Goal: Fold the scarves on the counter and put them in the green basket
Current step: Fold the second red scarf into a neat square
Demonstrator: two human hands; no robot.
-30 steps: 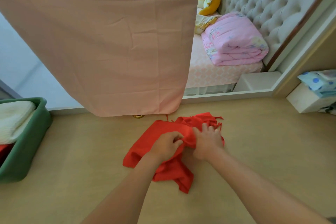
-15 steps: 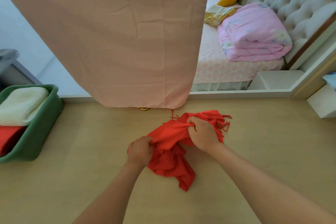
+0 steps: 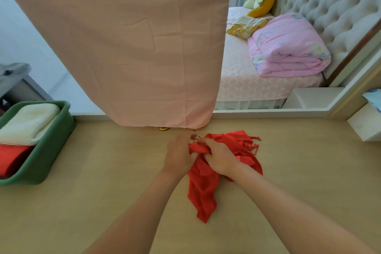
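At mid-counter, item one: right hand (image 3: 220, 158), knuckles up, fingers curled round a bunched ridge of the red scarf (image 3: 203, 192), forearm running in from the near right.

Item two: left hand (image 3: 178, 154), back uppermost, set against the left side of the same bunch and touching it. Its fingertips were blurred, so I could not tell whether they pinched the cloth or only pressed it. The two hands stood just beside each other, the ridge of cloth between them.

Item three: the scarf itself, crumpled and not yet folded, lying on the counter (image 3: 103, 202). Its long axis ran roughly far to near. The fringed end was heaped to the far right of the hands, close to the curtain hem. A loose tail trailed toward the near edge, between the forearms.

Item four: green basket (image 3: 55, 150), at the left of the counter, well apart from the scarf. Contents: one cream folded scarf (image 3: 28, 123) on the far side, one red folded piece (image 3: 12, 159) nearer. The left hand was the nearer to it. By my reckoning the cloth needed spreading along its length and folding before any carry leftward.

Surroundings: pink curtain (image 3: 134, 47) hanging over the counter's far edge. Beyond it, to the right, stood a bed (image 3: 247, 80) with a rolled pink quilt (image 3: 288, 47) and a yellow plush toy (image 3: 261, 0).
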